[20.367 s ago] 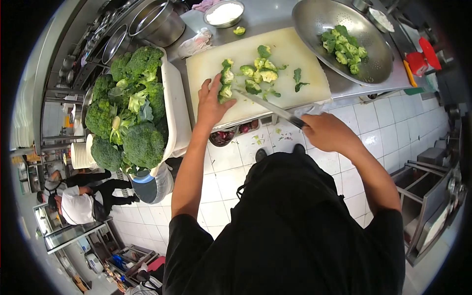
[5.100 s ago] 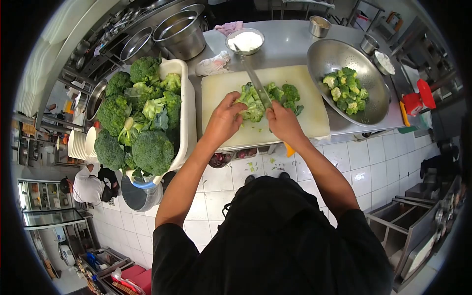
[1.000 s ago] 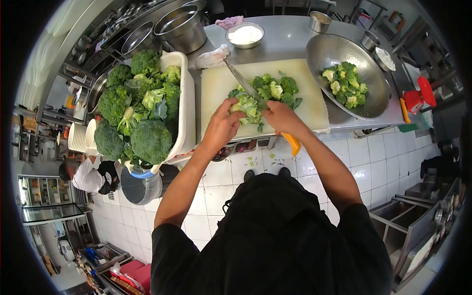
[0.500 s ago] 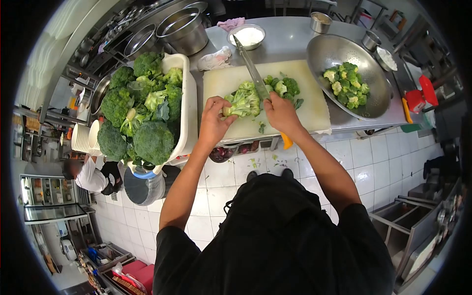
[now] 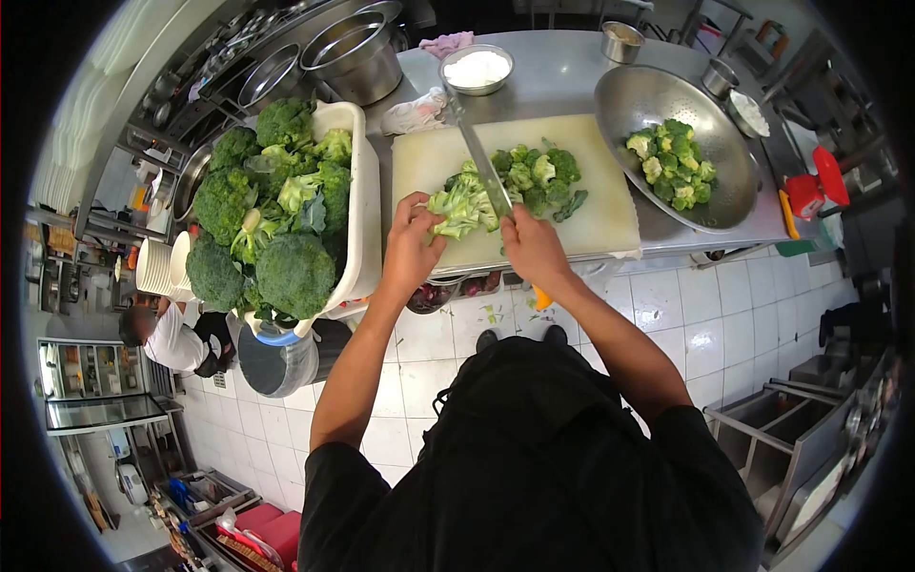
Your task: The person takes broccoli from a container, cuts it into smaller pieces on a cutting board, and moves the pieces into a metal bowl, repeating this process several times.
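My left hand (image 5: 412, 243) holds a pale green broccoli piece (image 5: 459, 204) over the near edge of the white cutting board (image 5: 610, 210). My right hand (image 5: 532, 250) grips a knife (image 5: 481, 164) by its orange handle; the blade points away from me and rests against the right side of that piece. Cut florets (image 5: 534, 176) lie heaped on the board just right of the blade.
A white tub (image 5: 363, 191) piled with whole broccoli heads stands at the left. A steel colander (image 5: 637, 95) with florets sits at the right. Bowls, a white powder dish (image 5: 476, 69) and a cloth (image 5: 414, 112) are behind the board. Another person crouches at the lower left.
Both hands have drawn slightly toward me with the broccoli piece, and the knife blade has slid back along it. The floret heap has stayed in place.
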`<action>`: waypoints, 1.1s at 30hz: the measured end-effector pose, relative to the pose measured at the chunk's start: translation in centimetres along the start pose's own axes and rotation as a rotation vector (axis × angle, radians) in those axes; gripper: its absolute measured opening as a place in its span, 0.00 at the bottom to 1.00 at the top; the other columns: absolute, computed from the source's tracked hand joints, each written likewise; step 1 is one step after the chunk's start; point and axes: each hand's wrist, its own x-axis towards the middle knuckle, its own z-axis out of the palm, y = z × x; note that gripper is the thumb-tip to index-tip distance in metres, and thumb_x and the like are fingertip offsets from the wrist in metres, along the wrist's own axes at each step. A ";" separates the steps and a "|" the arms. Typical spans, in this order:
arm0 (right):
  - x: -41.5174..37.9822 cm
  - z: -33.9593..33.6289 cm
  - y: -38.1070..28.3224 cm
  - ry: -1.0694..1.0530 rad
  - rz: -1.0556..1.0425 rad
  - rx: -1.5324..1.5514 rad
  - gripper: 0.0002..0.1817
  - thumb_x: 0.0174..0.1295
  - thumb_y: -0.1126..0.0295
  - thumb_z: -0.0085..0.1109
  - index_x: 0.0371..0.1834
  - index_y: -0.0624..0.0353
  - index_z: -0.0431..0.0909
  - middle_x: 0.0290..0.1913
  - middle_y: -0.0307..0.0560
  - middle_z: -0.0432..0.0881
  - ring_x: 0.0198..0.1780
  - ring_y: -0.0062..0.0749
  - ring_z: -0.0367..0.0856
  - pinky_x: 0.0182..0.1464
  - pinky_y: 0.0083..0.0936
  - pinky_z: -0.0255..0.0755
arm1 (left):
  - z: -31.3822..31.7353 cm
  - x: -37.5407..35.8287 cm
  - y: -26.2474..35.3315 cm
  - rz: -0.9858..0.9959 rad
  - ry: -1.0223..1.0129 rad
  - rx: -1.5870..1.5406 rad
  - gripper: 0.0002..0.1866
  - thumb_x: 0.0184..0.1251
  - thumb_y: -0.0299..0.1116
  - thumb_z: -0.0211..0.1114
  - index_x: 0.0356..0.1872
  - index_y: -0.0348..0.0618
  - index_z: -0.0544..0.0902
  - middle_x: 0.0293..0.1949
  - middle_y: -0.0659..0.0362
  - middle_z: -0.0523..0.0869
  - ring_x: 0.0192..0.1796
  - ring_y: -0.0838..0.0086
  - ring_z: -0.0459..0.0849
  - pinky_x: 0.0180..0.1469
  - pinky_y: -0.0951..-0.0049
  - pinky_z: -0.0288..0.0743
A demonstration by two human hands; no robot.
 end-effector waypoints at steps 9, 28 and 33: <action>-0.3 -0.2 -0.7 0.047 -0.043 0.002 0.10 0.74 0.65 0.52 0.44 0.63 0.72 0.27 0.64 0.84 0.32 0.68 0.83 0.36 0.58 0.74 | -0.2 -0.6 0.7 0.039 0.026 -0.049 0.12 0.53 0.15 0.68 0.41 0.31 0.84 0.62 0.47 0.76 0.57 0.52 0.84 0.54 0.59 0.82; -1.5 2.4 1.1 -0.069 0.096 -0.098 0.13 0.75 0.62 0.49 0.48 0.63 0.72 0.34 0.70 0.84 0.42 0.73 0.82 0.49 0.62 0.73 | 1.8 -4.5 -3.7 -0.054 0.151 0.006 0.18 0.55 0.12 0.71 0.46 0.31 0.78 0.67 0.45 0.71 0.68 0.51 0.78 0.65 0.61 0.82; -1.7 2.0 0.7 -0.119 0.098 -0.092 0.13 0.75 0.62 0.49 0.49 0.62 0.72 0.33 0.70 0.84 0.41 0.72 0.82 0.48 0.62 0.73 | 2.1 -4.7 -3.3 -0.133 0.249 -0.081 0.23 0.53 0.16 0.72 0.52 0.34 0.78 0.67 0.43 0.74 0.66 0.47 0.79 0.64 0.58 0.79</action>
